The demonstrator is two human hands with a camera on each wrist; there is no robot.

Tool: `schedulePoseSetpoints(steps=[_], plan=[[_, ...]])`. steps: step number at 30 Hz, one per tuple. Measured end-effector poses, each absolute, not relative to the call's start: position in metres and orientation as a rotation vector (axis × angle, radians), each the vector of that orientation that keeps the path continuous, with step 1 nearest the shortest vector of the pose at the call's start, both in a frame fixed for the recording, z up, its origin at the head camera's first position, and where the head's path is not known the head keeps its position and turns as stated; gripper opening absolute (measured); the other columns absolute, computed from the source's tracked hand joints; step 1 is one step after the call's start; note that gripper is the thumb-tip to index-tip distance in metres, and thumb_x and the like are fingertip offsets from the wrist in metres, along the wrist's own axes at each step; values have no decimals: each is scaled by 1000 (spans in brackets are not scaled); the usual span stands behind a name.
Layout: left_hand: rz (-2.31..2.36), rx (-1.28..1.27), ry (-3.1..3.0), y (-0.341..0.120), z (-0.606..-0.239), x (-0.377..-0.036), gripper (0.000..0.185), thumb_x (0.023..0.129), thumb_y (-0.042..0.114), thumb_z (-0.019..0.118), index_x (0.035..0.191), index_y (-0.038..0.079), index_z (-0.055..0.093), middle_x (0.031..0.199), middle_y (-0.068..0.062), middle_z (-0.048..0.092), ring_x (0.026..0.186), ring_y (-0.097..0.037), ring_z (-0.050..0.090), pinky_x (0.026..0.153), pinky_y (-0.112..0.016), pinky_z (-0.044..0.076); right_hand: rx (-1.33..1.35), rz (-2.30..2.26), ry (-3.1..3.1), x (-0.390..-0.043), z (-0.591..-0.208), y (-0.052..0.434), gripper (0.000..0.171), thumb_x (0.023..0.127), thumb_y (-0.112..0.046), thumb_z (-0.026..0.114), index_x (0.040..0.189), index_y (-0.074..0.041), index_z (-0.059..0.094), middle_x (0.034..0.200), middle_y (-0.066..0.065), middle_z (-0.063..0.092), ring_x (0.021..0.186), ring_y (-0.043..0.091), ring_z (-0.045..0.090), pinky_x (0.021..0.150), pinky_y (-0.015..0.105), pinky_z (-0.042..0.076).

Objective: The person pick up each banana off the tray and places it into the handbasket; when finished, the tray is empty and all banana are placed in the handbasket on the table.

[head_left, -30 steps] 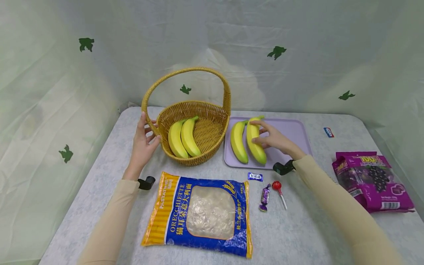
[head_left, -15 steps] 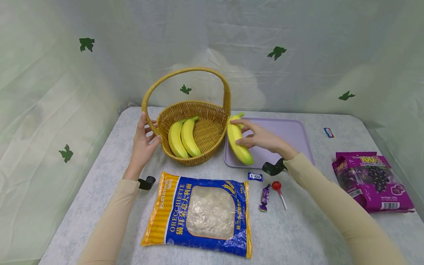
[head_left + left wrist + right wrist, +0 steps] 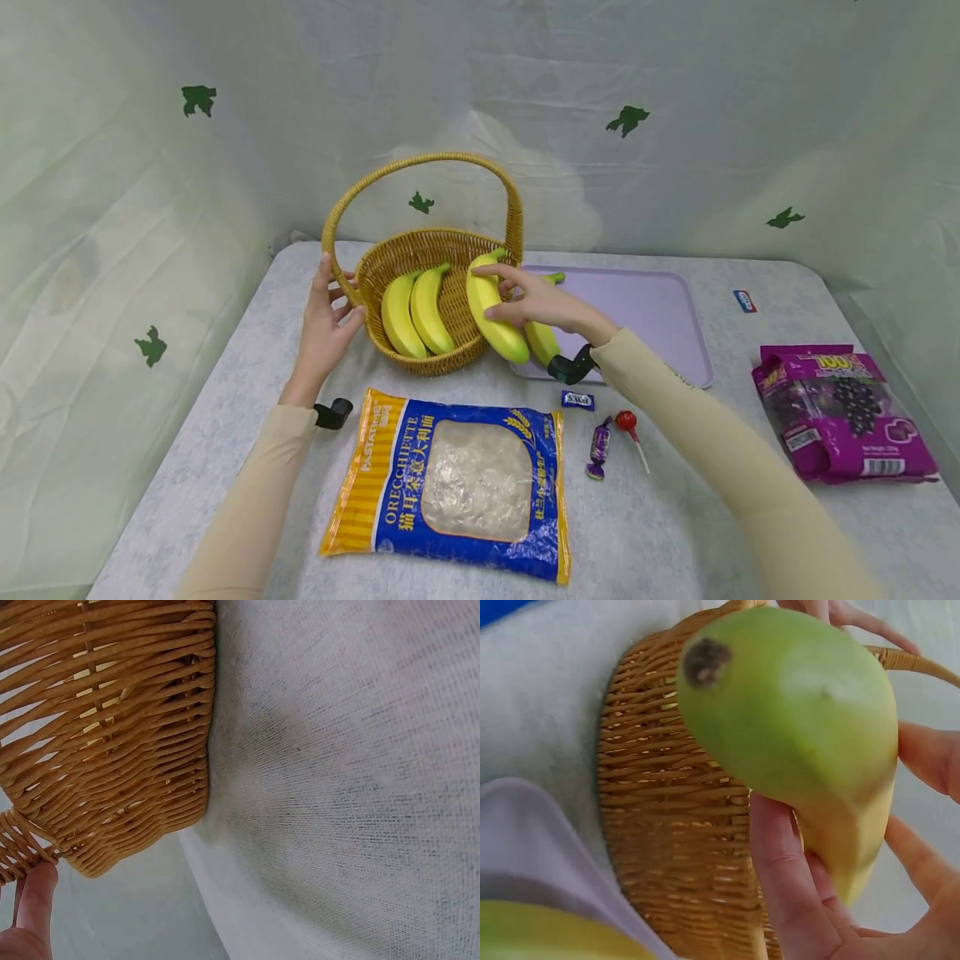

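My right hand pinches a yellow banana between thumb and fingers. The banana is held above the right rim of a wicker basket; in the right wrist view its green, dark-tipped end faces the camera. Around the basket's left side, where handle meets rim, my left hand keeps its grip. Two bananas, a left one and a right one, lie side by side inside. Another banana rests on the lilac tray, partly hidden under my right hand.
A blue and yellow pasta bag lies in front of the basket. Near the tray are a blue candy, a purple candy, a red lollipop and a small packet. A purple grape-candy bag sits far right.
My right hand has lifted one banana off the tray and carried it left, over the other tray banana, to the basket's right rim. My left hand has stayed in place.
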State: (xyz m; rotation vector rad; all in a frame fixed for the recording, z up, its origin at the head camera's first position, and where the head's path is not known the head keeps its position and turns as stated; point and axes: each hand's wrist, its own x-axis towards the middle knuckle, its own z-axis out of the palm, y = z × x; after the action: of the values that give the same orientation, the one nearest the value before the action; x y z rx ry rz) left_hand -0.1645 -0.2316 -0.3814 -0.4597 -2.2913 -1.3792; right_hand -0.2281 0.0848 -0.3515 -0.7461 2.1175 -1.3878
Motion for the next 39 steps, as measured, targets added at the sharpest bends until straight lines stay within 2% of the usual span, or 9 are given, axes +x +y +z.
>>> schedulePoseSetpoints(steps=[4,6,13,17,27,31,35,37,39], plan=[[-1377,-468,-2282,-231,-381,-164,90,89,-14,52,154,32,10,129,-34,37,113,-46,46,96,-43,45,-712,-1422,2126,-237,-352,69,61,91,-17,65,147,-23,39,113,18,46,76,20,52,74,51,49],[-1370,-475,-2275,-231,-381,-165,90,88,-14,52,154,33,10,129,-34,37,112,-47,47,95,-41,46,-694,-1444,2120,-243,-354,62,61,91,-16,65,146,-22,39,114,18,48,78,20,55,73,50,51],[-1364,-474,-2277,-231,-383,-165,91,88,-15,52,154,32,10,129,-34,37,112,-47,47,93,-60,42,-633,-1455,2159,-255,-356,39,61,91,-18,65,146,-20,40,115,17,48,87,21,52,77,44,53],[-1377,-478,-2271,-231,-383,-165,91,88,-16,52,154,32,10,129,-34,36,113,-47,46,92,-63,41,-617,-1429,2192,-260,-359,28,62,91,-20,65,147,-19,40,114,16,50,91,22,54,74,37,55],[-1378,-475,-2270,-231,-383,-166,91,88,-14,52,154,34,11,129,-32,37,112,-46,47,93,-59,42,-630,-1296,2298,-269,-374,9,60,90,-16,65,145,-12,41,77,10,50,65,23,52,69,41,50],[-1378,-479,-2271,-231,-383,-165,91,88,-14,52,154,34,11,129,-32,37,113,-47,46,93,-59,42,-650,-1157,2394,-268,-379,5,59,91,-17,64,145,-11,42,105,16,60,81,24,54,77,34,46],[-1376,-493,-2267,-231,-383,-165,91,88,-15,52,154,34,11,129,-32,37,112,-49,46,92,-63,41,-638,-1059,2433,-267,-380,1,60,90,-17,63,146,-13,41,143,14,44,118,26,46,91,34,41],[-1378,-495,-2265,-231,-383,-165,92,88,-15,52,154,35,11,129,-32,37,112,-50,45,91,-64,41,-621,-1026,2432,-267,-381,0,61,90,-17,63,147,-14,40,147,15,39,130,29,36,95,36,39],[-1377,-499,-2263,-230,-383,-166,92,88,-16,52,154,35,12,129,-33,37,112,-50,45,90,-64,41,-606,-1000,2427,-268,-381,-1,61,90,-16,62,147,-15,39,148,15,37,132,29,33,94,36,39]])
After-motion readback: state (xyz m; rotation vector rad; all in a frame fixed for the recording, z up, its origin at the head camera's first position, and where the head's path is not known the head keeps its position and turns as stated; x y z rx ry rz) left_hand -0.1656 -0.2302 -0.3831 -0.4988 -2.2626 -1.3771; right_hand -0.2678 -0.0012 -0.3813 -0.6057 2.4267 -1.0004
